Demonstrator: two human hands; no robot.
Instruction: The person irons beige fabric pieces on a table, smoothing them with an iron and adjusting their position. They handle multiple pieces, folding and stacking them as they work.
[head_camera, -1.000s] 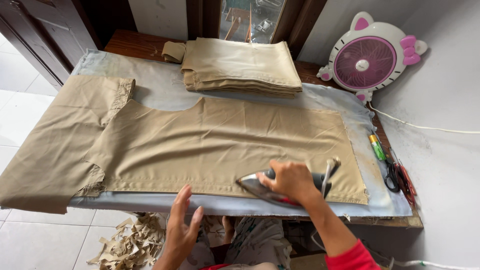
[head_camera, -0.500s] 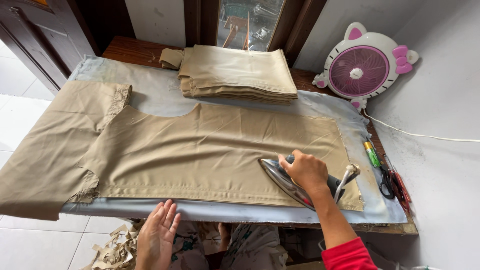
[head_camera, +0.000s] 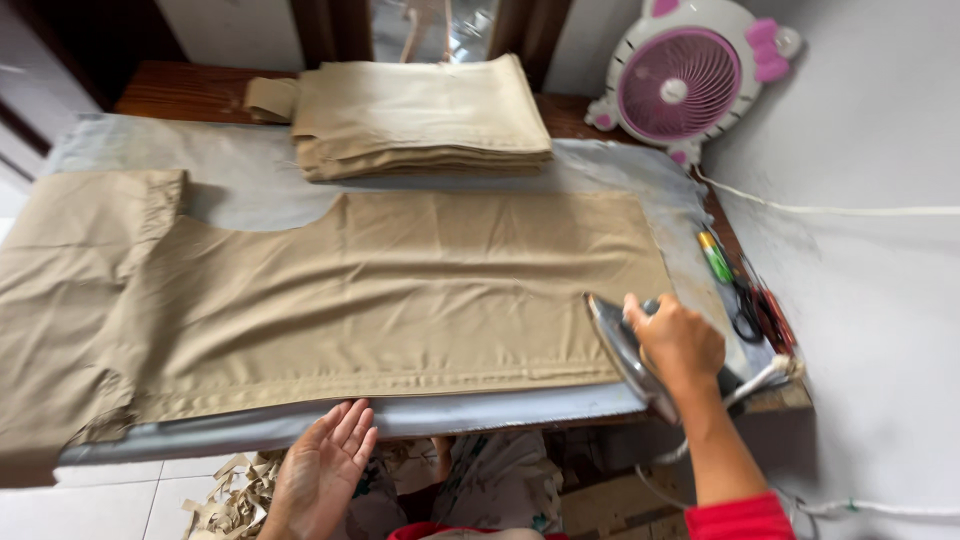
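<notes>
Head view: right hand (head_camera: 680, 345) fingers wrap iron (head_camera: 620, 355) handle

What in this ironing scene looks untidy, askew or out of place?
A heap of pale fabric scraps lies on the tiled floor below the table's near edge. The flat tan cloth overhangs the padded grey table at the left. The right hand holds the metal iron tilted.

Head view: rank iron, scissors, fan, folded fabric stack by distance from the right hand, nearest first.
1. Iron: in the grip of the right hand, at the cloth's right end.
2. Scissors: just right of the hand, at the table's right edge.
3. Fan: back right corner, against the wall.
4. Folded fabric stack: back centre, left of the fan.
</notes>
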